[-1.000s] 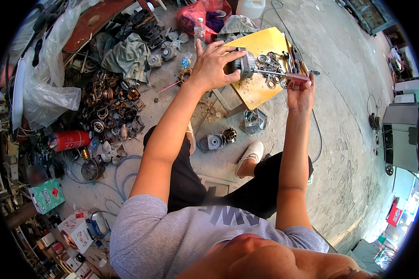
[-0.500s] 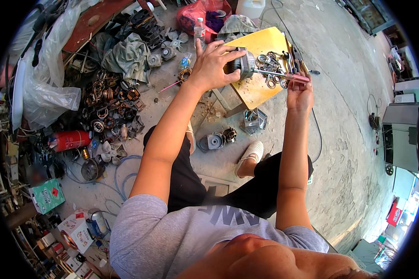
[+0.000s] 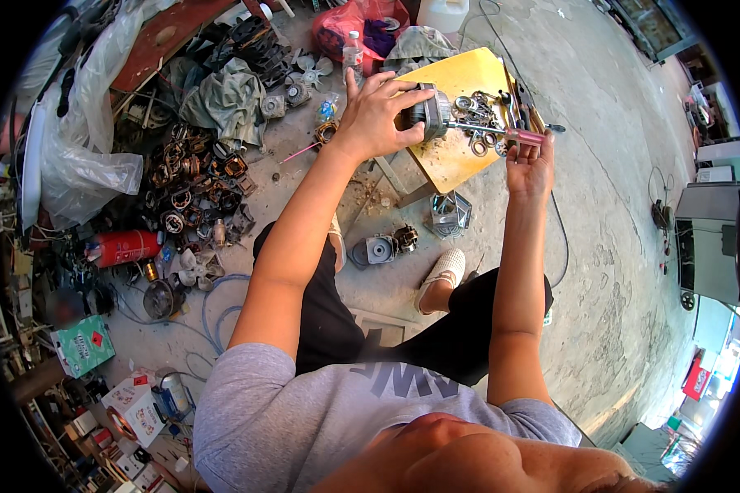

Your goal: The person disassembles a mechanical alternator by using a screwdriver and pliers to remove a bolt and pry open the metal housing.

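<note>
My left hand (image 3: 382, 115) grips a small grey electric motor (image 3: 438, 113) at its dark end, above the left side of a yellow-topped stool (image 3: 460, 168). In my right hand (image 3: 530, 164) is a screwdriver (image 3: 523, 136) with a reddish translucent handle, held by the fingertips. Its shaft points left, and the tip meets the motor's right face; the exact contact is too small to see. Metal rings and bearings (image 3: 479, 146) lie on the yellow top behind the screwdriver. Several hand tools (image 3: 518, 103) line the top's right edge.
Below the stool sit a motor housing (image 3: 378, 249) and a metal frame part (image 3: 450, 215). A heap of motor parts (image 3: 193, 177) covers the floor at left, near a red fire extinguisher (image 3: 125, 247). A plastic bottle (image 3: 353, 53) stands behind my left hand. A cable (image 3: 561, 238) runs along the right.
The fingers of my right hand have shifted slightly around the screwdriver handle. My left hand and the motor stay in place.
</note>
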